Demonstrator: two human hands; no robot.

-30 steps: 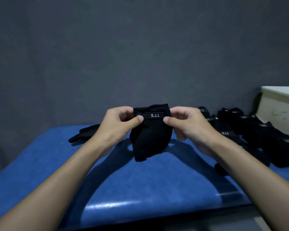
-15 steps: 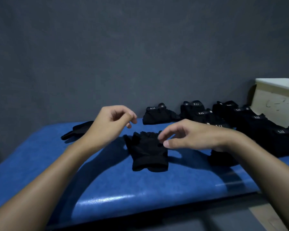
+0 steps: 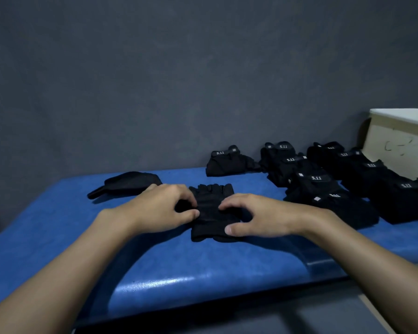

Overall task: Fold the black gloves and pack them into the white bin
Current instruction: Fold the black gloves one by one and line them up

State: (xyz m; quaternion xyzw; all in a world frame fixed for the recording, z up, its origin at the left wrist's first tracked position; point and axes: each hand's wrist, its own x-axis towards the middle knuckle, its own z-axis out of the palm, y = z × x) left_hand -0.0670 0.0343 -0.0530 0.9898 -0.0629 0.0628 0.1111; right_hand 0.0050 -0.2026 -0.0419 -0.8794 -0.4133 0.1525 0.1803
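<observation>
From here I have both hands on one glove (image 3: 212, 206), which lies flat at the middle of the table (image 3: 203, 266), its fingers pointing to the far edge. My left hand (image 3: 164, 208) pinches its left side with curled fingers and thumb. My right hand (image 3: 258, 216) seems to grasp the right side the same way, thumb at the near corner. By my reckoning this fold is only starting. Many folded gloves (image 3: 323, 186) sit in rows along the far right side, beside the bin (image 3: 401, 145) at the far right corner. Whether anything is in the bin I cannot tell. A loose glove (image 3: 128, 183) waits near the far left edge, unfolded.
</observation>
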